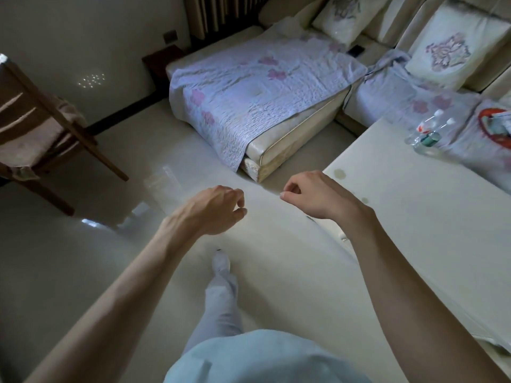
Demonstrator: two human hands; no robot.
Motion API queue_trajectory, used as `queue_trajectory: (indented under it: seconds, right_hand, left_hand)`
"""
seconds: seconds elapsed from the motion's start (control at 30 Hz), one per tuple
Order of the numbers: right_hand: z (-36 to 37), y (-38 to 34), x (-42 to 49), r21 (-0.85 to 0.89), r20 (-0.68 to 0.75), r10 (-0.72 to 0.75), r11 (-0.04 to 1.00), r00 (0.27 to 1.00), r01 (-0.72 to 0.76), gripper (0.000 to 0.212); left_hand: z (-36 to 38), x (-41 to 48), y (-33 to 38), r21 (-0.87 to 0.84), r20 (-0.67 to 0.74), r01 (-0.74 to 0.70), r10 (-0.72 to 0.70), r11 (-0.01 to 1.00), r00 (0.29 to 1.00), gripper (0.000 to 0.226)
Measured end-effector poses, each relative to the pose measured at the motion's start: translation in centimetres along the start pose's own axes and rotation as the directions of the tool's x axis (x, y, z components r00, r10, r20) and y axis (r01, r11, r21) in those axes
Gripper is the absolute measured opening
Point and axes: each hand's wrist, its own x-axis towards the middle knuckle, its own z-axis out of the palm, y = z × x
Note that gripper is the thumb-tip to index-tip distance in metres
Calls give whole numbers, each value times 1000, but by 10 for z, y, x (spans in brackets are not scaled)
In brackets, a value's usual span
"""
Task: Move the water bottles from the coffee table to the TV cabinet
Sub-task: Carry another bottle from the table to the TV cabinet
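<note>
Clear plastic water bottles point(427, 132) with white caps stand close together at the far edge of the white coffee table point(414, 217) on the right. My left hand point(215, 210) hangs over the floor with loosely curled fingers and holds nothing. My right hand point(312, 196) hovers over the table's near left corner, fingers loosely curled and empty. Both hands are well short of the bottles. The TV cabinet is out of view.
A sofa point(249, 87) with a lilac quilted cover and cushions runs along the back. A wooden chair point(36, 120) stands at the left. A red and white bag point(495, 125) lies beside the bottles. Pale glossy floor point(83, 258) spreads between chair and table.
</note>
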Motion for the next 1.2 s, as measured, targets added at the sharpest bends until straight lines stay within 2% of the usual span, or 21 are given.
queue_trajectory:
  seconds: [0.2,0.3,0.4,0.53,0.77,1.0,1.2]
  right_hand:
    - [-46,-2,93,35,-25,168,985,985,-167,35]
    - [-72,-4,131,-11,-28,236,972,971,-237,35]
    - [-90,-1,162,7,-68,271,962,960,-271,30]
    - [-100,13,194,52,-72,304,952,950,-301,24]
    - [-114,74,238,98,-67,388,919,919,-381,35]
    - [-156,168,294,249,-52,456,868,889,-430,26]
    - [-208,250,334,263,-80,485,853,871,-451,29]
  left_hand:
    - [-60,114,-53,-2,33,-110,110,994,993,30]
    - [-92,160,-76,-2,20,-174,174,985,984,28]
    - [-113,204,-97,-6,-27,-217,216,976,976,23]
    - [-127,254,-107,7,20,-261,261,965,965,24]
    - [-154,345,-71,56,101,-343,337,938,936,30]
    - [-183,450,-27,118,168,-323,302,939,938,27]
    - [-207,537,46,134,152,-401,381,906,912,30]
